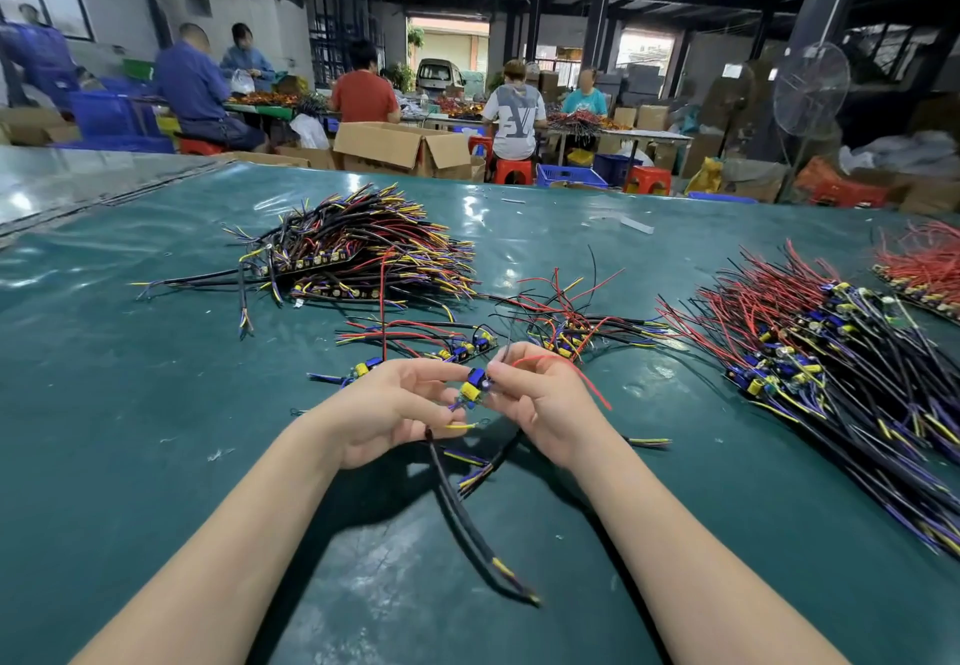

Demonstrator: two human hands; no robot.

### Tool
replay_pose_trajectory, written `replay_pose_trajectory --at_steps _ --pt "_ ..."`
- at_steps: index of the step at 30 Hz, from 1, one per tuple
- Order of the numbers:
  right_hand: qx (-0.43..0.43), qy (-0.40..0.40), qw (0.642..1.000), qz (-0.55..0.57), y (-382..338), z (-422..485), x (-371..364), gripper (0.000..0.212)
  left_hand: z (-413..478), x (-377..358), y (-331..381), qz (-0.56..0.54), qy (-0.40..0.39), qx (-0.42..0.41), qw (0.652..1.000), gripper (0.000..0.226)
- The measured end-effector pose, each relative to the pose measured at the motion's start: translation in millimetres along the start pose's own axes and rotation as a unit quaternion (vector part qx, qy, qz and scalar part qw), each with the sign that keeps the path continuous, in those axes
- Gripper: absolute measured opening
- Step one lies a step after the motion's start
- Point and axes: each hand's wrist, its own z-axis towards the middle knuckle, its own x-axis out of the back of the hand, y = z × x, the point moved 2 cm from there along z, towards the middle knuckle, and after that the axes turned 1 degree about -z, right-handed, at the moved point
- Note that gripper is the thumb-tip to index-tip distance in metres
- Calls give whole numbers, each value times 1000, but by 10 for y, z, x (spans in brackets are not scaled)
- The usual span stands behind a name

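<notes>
One wide green table mat fills most of what I see, and all the work lies on it or just over it. The biggest heap is on the right, a long pile of wired boards with red, black and purple leads fanned outward. A second heap sits at the back left, its leads mostly black and red with yellow tips. A smaller loose cluster lies between those two, just beyond the hands. A red-wired pile shows at the far right edge. Past the table I make out an open cardboard box, a standing fan and several people seated at other benches.

Closer in, the left hand and the right hand meet over the middle of the mat, with their shadow beneath them. Between them is the small driver board, which carries a blue part and a yellow part. The left hand's fingers are curled in and pinch its lower end. The right hand's thumb and fingers pinch its upper end, so neither grip is slack.

A black cable hangs from the board towards me and ends in bare coloured tips. A thin red wire arcs from the right fingertips over the back of that hand. Two more boards lie on the mat just behind the left fingers.
</notes>
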Motion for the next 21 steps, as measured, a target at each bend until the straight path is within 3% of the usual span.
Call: replay_pose_trajectory --at_steps 6,12,16,21 --pt "9 -21 991 -134 15 -21 6 23 27 -18 -14 29 81 26 996 43" --pt "30 21 997 -71 73 -19 -90 28 78 -86 -64 180 160 16 970 37" --pt "9 13 998 -56 61 -23 -91 21 71 -120 -28 126 172 27 977 18" --pt "-17 -5 1000 10 51 -22 -74 20 59 -106 -26 148 150 -21 977 17"
